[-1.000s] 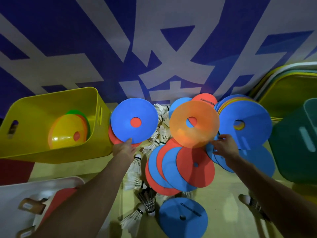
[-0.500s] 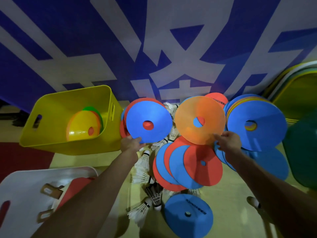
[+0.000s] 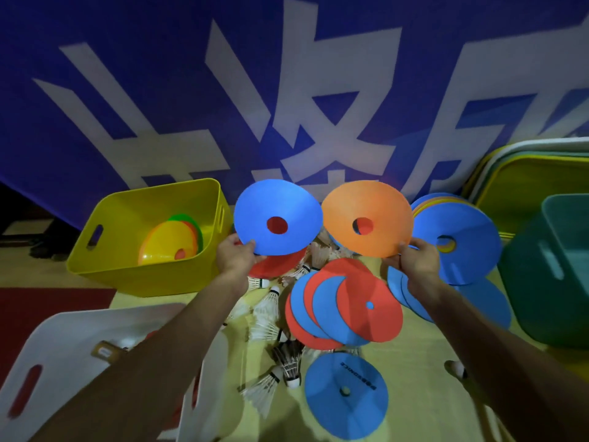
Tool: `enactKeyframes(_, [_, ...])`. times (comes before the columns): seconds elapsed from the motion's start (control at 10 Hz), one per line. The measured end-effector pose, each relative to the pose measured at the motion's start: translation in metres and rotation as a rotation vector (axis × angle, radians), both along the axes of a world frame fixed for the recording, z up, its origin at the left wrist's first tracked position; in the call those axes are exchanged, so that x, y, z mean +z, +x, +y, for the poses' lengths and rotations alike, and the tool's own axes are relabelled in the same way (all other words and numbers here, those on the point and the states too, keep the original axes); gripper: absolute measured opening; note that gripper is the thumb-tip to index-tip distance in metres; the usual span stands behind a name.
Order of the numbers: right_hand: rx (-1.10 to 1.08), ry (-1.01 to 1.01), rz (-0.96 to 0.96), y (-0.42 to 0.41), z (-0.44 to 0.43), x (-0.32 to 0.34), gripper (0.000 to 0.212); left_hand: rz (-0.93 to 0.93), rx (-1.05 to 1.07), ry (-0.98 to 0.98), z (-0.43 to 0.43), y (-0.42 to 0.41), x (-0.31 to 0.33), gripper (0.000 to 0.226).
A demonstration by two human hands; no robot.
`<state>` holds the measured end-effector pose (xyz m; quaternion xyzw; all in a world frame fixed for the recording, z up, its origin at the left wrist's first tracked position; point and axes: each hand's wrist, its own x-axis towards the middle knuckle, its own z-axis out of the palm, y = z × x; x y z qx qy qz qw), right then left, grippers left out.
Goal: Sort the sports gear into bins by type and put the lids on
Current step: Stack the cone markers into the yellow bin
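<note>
Above the floor pile (image 3: 345, 309), the left hand (image 3: 237, 258) pinches a blue disc (image 3: 277, 215) and the right hand (image 3: 417, 263) an orange disc (image 3: 366, 218), both now raised clear, seemingly bound for the yellow bin (image 3: 143, 282).

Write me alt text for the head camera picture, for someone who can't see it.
Seen from above, a person's left hand grips a blue disc and the right hand an orange disc, both held above a pile of red and blue discs and shuttlecocks. A yellow bin holding a few discs stands at left, a teal bin at right.
</note>
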<state>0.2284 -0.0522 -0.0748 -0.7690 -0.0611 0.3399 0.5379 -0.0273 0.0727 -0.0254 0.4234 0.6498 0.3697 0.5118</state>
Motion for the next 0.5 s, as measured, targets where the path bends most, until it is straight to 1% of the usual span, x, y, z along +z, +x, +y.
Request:
enactKeyframes(0.1, [-0.022, 0.072, 0.059, -0.01, 0.007, 0.015, 0.021, -0.03, -0.008, 0.062, 0.007, -0.008, 0.021, 0.034])
enactKeyframes(0.2, [0.029, 0.129, 0.069, -0.023, 0.015, 0.034, 0.009, -0.081, -0.015, 0.131, 0.014, -0.023, 0.045, 0.032])
enactKeyframes(0.3, [0.028, 0.176, 0.061, -0.045, 0.032, 0.054, 0.01, -0.101, 0.024, 0.201, 0.029, -0.051, 0.064, 0.026])
enactKeyframes(0.4, [0.03, 0.179, -0.049, -0.063, 0.052, 0.062, 0.039, -0.103, 0.077, 0.219, 0.044, -0.088, 0.075, 0.031])
enactKeyframes(0.5, [0.06, 0.184, -0.054, -0.089, 0.071, 0.072, 0.024, -0.095, 0.129, 0.192, 0.058, -0.129, 0.076, 0.029])
